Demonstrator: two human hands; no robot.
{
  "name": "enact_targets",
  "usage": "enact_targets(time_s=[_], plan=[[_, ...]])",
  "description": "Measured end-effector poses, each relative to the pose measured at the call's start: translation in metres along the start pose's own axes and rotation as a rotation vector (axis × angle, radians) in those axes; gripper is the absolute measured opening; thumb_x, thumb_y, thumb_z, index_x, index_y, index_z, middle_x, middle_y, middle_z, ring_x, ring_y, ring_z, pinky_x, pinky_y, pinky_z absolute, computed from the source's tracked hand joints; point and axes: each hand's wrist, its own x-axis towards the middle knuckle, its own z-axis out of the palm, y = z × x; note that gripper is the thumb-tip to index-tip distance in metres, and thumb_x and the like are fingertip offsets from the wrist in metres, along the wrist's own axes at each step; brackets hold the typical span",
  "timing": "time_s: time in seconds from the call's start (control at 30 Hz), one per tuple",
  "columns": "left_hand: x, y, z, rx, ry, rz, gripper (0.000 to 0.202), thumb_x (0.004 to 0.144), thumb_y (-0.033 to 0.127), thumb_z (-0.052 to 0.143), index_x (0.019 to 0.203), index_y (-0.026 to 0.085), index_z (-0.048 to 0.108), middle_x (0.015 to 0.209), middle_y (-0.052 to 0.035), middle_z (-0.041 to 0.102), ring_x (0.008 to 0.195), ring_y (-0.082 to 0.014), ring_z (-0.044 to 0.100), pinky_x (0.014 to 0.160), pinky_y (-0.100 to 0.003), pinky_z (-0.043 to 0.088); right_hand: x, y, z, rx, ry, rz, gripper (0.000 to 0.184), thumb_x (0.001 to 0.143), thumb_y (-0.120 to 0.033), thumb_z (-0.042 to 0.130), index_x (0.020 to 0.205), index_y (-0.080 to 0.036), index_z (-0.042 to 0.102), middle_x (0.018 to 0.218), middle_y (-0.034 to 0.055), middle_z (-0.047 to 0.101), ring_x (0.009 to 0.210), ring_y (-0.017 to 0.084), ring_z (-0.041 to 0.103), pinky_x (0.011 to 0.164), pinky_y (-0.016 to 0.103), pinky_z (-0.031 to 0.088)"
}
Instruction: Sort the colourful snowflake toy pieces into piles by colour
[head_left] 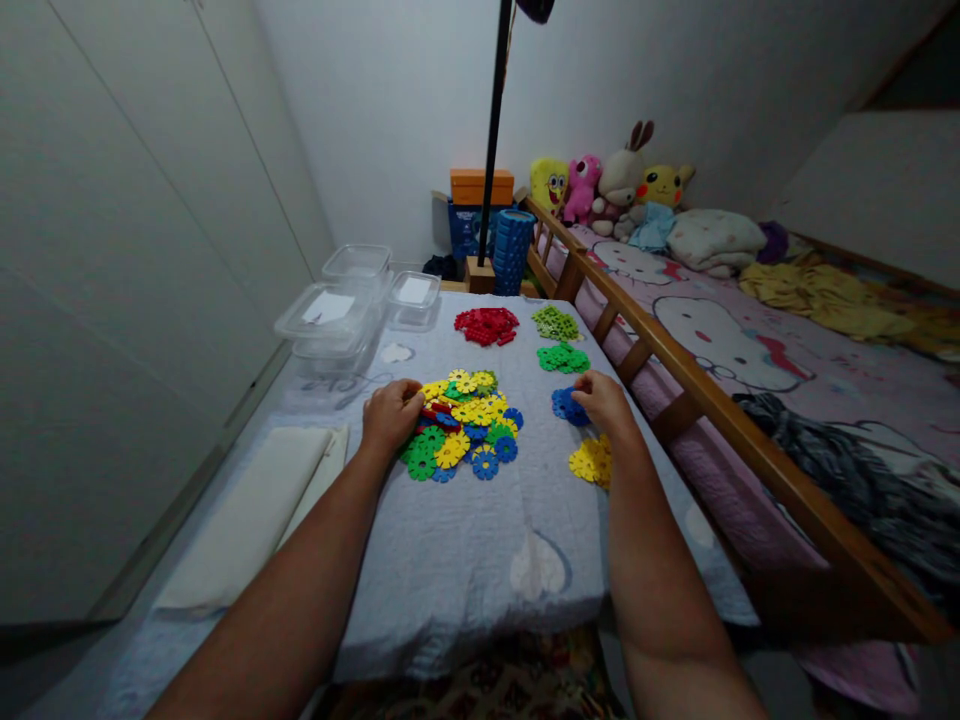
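A mixed heap of yellow, green, blue and red snowflake-shaped plastic discs [469, 425] lies in the middle of a pale blue cloth-covered table [465, 560]. My left hand [390, 415] rests with curled fingers on the heap's left edge, touching a red piece. My right hand [604, 400] is closed over a small blue pile [564, 404]. A yellow pile [589, 460] lies beside my right wrist. Further back lie a red pile [486, 325], a dark green pile [562, 357] and a light green pile [555, 322].
Clear plastic containers [345, 300] stand at the table's back left. A folded white cloth [255, 510] lies at the left. A wooden bed rail [697, 390] runs along the right, with plush toys [611, 185] on the bed. A black pole [491, 140] rises behind the table.
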Motion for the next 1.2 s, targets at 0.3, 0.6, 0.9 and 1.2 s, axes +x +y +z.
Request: enact_targets(time_s=[0.3, 0.6, 0.9, 1.2], plan=[[0.001, -0.002, 0.0, -0.015, -0.002, 0.0, 0.037, 0.086, 0.041, 0.048, 0.106, 0.022, 0.073, 0.11, -0.007, 0.076, 0.103, -0.026, 0.066, 0.085, -0.036, 0.047, -0.004, 0.008, 0.01, -0.308, 0.027, 0.005, 0.015, 0.076, -0.014, 0.059, 0.078, -0.019, 0.072, 0.084, 0.0051, 0.073, 0.084, 0.019, 0.064, 0.079, 0.029, 0.044], [0.0, -0.002, 0.0, -0.016, -0.004, 0.012, 0.035, 0.087, 0.042, 0.047, 0.103, 0.024, 0.073, 0.108, -0.006, 0.076, 0.102, -0.0252, 0.066, 0.086, -0.036, 0.048, -0.01, 0.008, 0.012, -0.4, 0.051, 0.058, 0.019, 0.082, -0.017, 0.061, 0.093, -0.02, 0.077, 0.099, 0.0088, 0.075, 0.096, 0.022, 0.063, 0.09, 0.033, 0.043], [0.0, -0.002, 0.0, -0.002, -0.004, 0.015, 0.035, 0.088, 0.042, 0.048, 0.104, 0.024, 0.074, 0.109, -0.0062, 0.077, 0.103, -0.0257, 0.067, 0.086, -0.036, 0.048, -0.013, -0.062, 0.045, -0.226, -0.071, -0.163, 0.023, 0.093, -0.02, 0.054, 0.1, -0.021, 0.075, 0.111, 0.0091, 0.075, 0.108, 0.024, 0.06, 0.1, 0.035, 0.04], [-0.002, -0.001, 0.0, -0.001, 0.011, 0.02, 0.035, 0.088, 0.04, 0.048, 0.103, 0.022, 0.074, 0.109, -0.0069, 0.077, 0.103, -0.0261, 0.066, 0.088, -0.037, 0.047, -0.01, -0.112, 0.095, -0.226, -0.255, -0.271, 0.047, 0.097, -0.025, 0.046, 0.142, -0.026, 0.058, 0.154, 0.0055, 0.054, 0.131, 0.03, 0.045, 0.106, 0.044, 0.037]])
